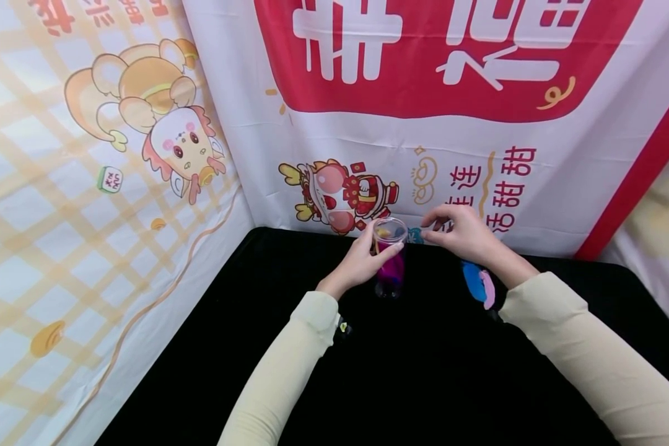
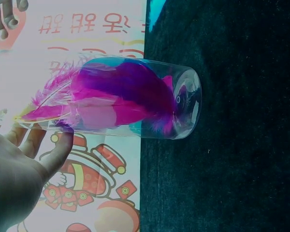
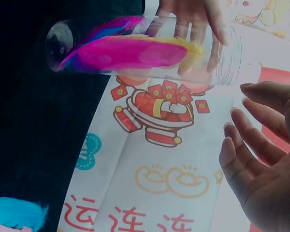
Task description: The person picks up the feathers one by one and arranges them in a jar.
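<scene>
Near the table's back edge my left hand point(image 1: 359, 259) grips a clear plastic cup point(image 1: 391, 272) close to its rim, thumb on the near side and fingers behind. Inside the cup lie magenta, purple, blue and yellow feathers point(image 2: 121, 94), seen through its wall in both wrist views. My right hand point(image 1: 464, 234) hovers just right of the cup's mouth, apart from it. Its fingers point(image 3: 246, 145) are loosely bent with nothing between thumb and fingertips. A blue feather point(image 1: 472, 282) and a pink feather point(image 1: 488, 290) lie on the table below the right wrist.
A black cloth covers the table point(image 1: 401, 378). Behind it hangs a white and red printed banner point(image 1: 368, 136), and a checked cloth wall point(image 1: 89, 248) stands on the left. A small dark object with a yellow mark point(image 1: 343, 328) shows beside the left cuff.
</scene>
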`<state>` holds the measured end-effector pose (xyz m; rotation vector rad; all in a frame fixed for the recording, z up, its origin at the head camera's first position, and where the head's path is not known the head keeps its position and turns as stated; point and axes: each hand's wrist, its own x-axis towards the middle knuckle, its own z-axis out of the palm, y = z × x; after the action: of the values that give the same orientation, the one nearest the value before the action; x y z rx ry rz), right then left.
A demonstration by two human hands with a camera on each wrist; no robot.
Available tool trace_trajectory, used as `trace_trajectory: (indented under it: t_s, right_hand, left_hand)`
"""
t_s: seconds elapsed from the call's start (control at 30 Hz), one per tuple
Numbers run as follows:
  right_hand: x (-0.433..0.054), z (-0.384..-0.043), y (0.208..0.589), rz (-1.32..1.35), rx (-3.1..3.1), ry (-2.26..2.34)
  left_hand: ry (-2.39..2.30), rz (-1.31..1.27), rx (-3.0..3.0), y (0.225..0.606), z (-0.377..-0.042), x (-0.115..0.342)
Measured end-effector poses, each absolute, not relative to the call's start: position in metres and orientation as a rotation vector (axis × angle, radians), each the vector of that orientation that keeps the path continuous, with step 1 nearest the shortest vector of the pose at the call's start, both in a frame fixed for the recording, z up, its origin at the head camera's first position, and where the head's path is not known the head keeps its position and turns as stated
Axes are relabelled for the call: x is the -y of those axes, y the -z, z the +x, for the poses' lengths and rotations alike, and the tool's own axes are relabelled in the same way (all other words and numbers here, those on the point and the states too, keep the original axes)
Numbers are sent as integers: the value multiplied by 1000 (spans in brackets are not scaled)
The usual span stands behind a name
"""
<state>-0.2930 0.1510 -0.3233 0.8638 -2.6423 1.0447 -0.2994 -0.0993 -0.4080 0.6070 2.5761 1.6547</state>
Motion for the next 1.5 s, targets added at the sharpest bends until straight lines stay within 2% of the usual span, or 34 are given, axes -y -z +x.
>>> trace_trajectory:
  t_s: [0.73,1.5]
  right_hand:
    - [-193,-295,341,726,2743,-1060]
    - [-253,-319,400,619,2865,-965]
  left_hand:
    - [-1649,597,-2576,407,-297,100]
    - [-1640,594,-2590,407,-296,100]
